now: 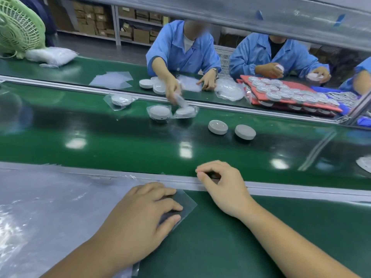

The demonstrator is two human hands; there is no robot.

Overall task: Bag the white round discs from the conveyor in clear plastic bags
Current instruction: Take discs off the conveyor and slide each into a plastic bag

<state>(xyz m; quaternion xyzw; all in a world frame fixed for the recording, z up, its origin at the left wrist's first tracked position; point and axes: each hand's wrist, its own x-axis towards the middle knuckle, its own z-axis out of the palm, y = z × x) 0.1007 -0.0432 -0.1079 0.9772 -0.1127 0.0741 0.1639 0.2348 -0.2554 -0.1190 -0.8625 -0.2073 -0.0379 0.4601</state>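
We use the green belt (pixel 120 141) as our marker.

On our side of the belt, our left hand (pixel 144 215) lies flat on a clear bag (pixel 187 201). Its fingers are straight and press the bag down on the green table. Just left of that bag is a big pile of clear bags (pixel 50 201), which reaches up to the belt's near edge.

Our right hand (pixel 222 187) rests on the grey rail (pixel 301 190) at the belt's near edge. Its fingers are curled in and the thumb tip meets the first finger. We see nothing held in it.

2 bare white discs sit on the belt, nearer its far side. They are the left disc (pixel 218 127) and the right disc (pixel 245 132), side by side and not touching. Left of them on the belt are 3 bagged discs (pixel 160 111), also near the far edge.

Past the belt's far edge, a worker in a blue coat (pixel 176 51) reaches a hand down over the belt to the bagged discs. A second worker (pixel 261 55) sits beside the first and holds a disc in each hand. A red tray (pixel 247 79) of many discs lies in front of the second worker. A green fan (pixel 18 27) stands past the belt's far left end.
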